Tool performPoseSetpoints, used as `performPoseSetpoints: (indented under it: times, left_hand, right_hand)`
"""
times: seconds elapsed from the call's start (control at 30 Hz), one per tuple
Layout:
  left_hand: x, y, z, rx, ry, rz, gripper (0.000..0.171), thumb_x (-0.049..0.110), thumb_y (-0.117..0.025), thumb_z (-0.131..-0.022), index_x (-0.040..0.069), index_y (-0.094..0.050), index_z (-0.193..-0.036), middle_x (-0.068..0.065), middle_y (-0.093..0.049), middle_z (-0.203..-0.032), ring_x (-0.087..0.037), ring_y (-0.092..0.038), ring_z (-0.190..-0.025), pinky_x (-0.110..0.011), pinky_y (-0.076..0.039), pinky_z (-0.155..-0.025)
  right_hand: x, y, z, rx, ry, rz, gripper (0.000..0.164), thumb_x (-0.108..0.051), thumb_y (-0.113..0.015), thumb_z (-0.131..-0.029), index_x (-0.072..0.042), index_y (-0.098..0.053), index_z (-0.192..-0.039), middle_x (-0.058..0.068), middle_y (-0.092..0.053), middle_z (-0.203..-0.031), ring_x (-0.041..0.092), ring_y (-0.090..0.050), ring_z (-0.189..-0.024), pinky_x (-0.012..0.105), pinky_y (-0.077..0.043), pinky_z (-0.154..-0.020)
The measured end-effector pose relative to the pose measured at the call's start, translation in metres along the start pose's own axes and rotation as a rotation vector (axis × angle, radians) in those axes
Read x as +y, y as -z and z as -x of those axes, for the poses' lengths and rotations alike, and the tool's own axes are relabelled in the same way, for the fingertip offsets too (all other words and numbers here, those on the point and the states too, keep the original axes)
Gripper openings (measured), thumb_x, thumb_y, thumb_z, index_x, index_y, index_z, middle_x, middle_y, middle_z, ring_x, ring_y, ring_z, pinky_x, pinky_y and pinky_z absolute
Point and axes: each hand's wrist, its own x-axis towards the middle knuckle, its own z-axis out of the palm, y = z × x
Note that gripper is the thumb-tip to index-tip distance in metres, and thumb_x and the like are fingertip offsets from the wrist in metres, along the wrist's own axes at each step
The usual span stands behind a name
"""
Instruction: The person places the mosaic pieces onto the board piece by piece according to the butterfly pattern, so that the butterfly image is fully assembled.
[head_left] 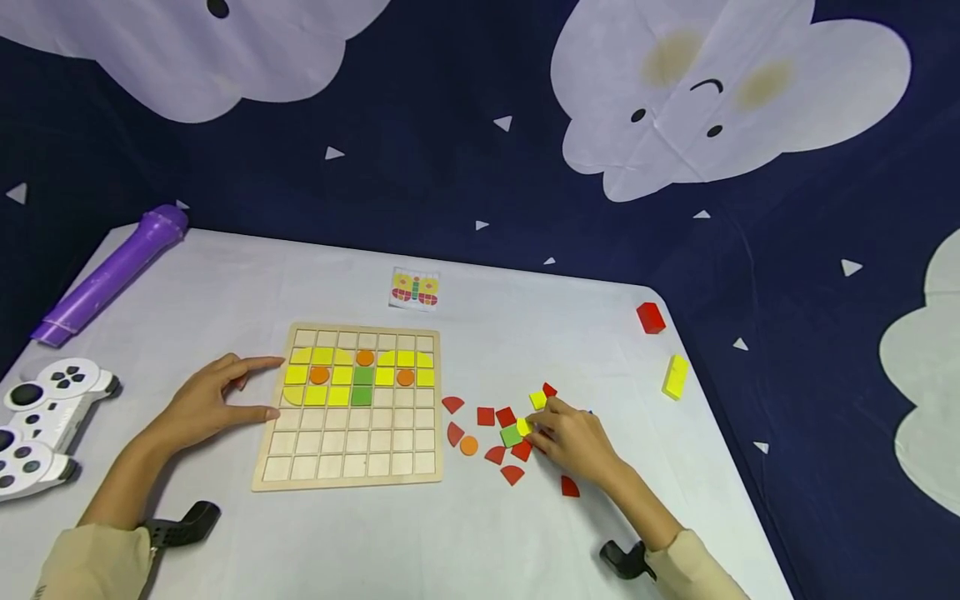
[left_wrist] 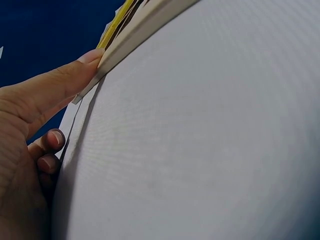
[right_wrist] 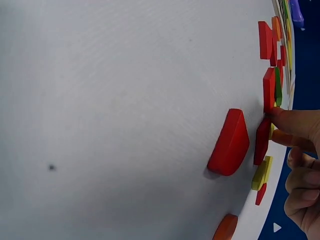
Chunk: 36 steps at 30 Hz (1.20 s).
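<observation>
Right hand (head_left: 577, 437): down in the loose pile right of the wooden board (head_left: 348, 406), fingertips pinching a small yellow tile (head_left: 523, 426). Fingers are curled around it, so it's gripping, not just poking.
Left hand (head_left: 206, 400): released, holding nothing. Thumb and index finger are stretched out straight and touch the board's left edge; the wrist view shows a fingertip right against the rim.
Yellow tile: right of the board, in the pile, touching the green square (head_left: 511, 435).
Loose pieces: red squares and quarter-rounds plus an orange disc (head_left: 468, 445), all scattered just right of the board around the right hand. Another yellow square (head_left: 537, 400) sits just behind the fingers.
Board: upper rows partly filled with yellow, orange and green pieces, lower rows bare wood.
Picture card (head_left: 415, 288): just behind the board.
Red block (head_left: 650, 317) and yellow block (head_left: 675, 377): well right of the board, near the table edge.
Game controller (head_left: 41, 421) and purple tube (head_left: 111, 275): far left of the board.
</observation>
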Motion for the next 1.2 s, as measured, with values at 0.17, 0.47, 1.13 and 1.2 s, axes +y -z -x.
performPoseSetpoints:
  times: [0.17,0.47,1.13,1.2]
  left_hand:
    - [0.001,0.0,0.0,0.0,0.004,-0.003,0.071,0.033,-0.087,-0.072,0.013,-0.06,-0.135,-0.002,-0.037,-0.084,-0.014,-0.035,-0.08,-0.034,-0.026,-0.067]
    - [0.0,0.0,-0.001,0.0,0.003,-0.001,0.071,0.035,-0.087,-0.073,0.013,-0.061,-0.135,-0.001,-0.037,-0.085,-0.014,-0.035,-0.081,-0.033,-0.026,-0.067]
    - [0.004,0.001,0.001,0.01,0.012,0.001,0.07,0.033,-0.087,-0.072,0.012,-0.062,-0.133,-0.002,-0.038,-0.083,-0.015,-0.036,-0.08,-0.032,-0.026,-0.067]
    - [0.004,0.001,0.001,0.009,0.013,0.003,0.07,0.034,-0.088,-0.072,0.012,-0.062,-0.134,-0.002,-0.038,-0.083,-0.015,-0.036,-0.08,-0.032,-0.026,-0.067]
  right_hand:
    - [0.002,-0.002,-0.002,0.014,0.022,-0.002,0.022,-0.02,-0.083,-0.079,-0.008,-0.075,-0.095,-0.002,-0.048,-0.077,0.003,-0.037,-0.06,0.02,-0.032,-0.054]
    - [0.007,0.001,-0.014,0.093,0.036,-0.007,0.021,-0.019,-0.082,-0.075,-0.006,-0.074,-0.089,-0.001,-0.053,-0.079,0.002,-0.041,-0.061,0.018,-0.036,-0.053]
    - [-0.063,-0.012,-0.096,-0.047,0.244,-0.022,0.022,-0.027,-0.075,-0.084,-0.008,-0.075,-0.096,-0.001,-0.055,-0.082,0.003,-0.041,-0.056,0.015,-0.034,-0.052]
    - [-0.07,-0.015,-0.103,-0.059,0.262,-0.023,0.023,-0.028,-0.074,-0.085,-0.008,-0.075,-0.097,-0.001,-0.055,-0.082,0.004,-0.041,-0.056,0.015,-0.033,-0.052]
